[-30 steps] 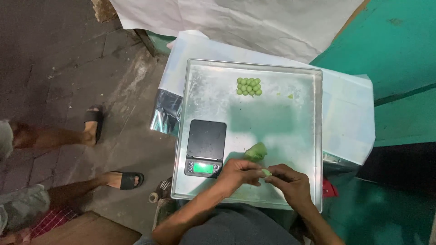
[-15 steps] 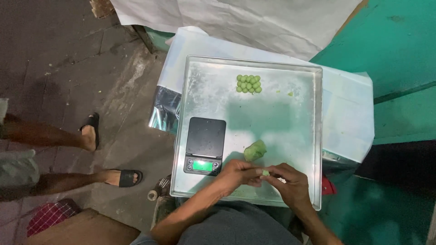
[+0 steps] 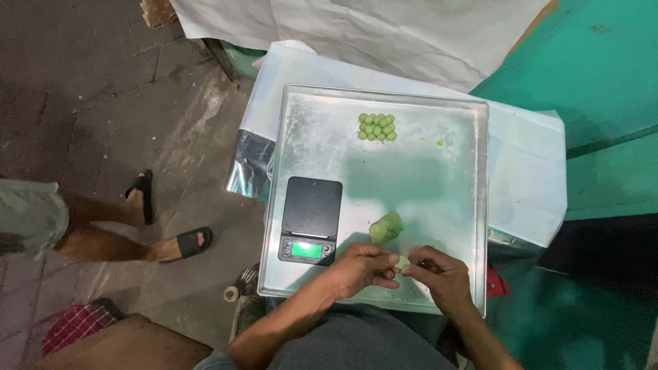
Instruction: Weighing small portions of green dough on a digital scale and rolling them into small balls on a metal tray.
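Observation:
My left hand [image 3: 362, 268] and my right hand [image 3: 439, 274] meet over the near edge of a square metal tray [image 3: 452, 171]. Together their fingertips pinch a small piece of pale green dough [image 3: 402, 262]. Just beyond the hands a larger green dough lump [image 3: 386, 228] lies on the tray. A tight cluster of several small green dough balls [image 3: 377, 127] sits near the tray's far edge. A black digital scale [image 3: 311, 220] with a lit green display stands on the tray's left side, close to my left hand.
White plastic sheeting [image 3: 528, 164] lies under the tray. A teal surface [image 3: 603, 82] runs along the right. On the pavement at left stands another person's legs in black sandals [image 3: 185, 241]. A red checked cloth [image 3: 75, 322] lies at lower left.
The bystander's feet at left shifted position. My hands stay together near the tray's front edge, still working the small dough piece.

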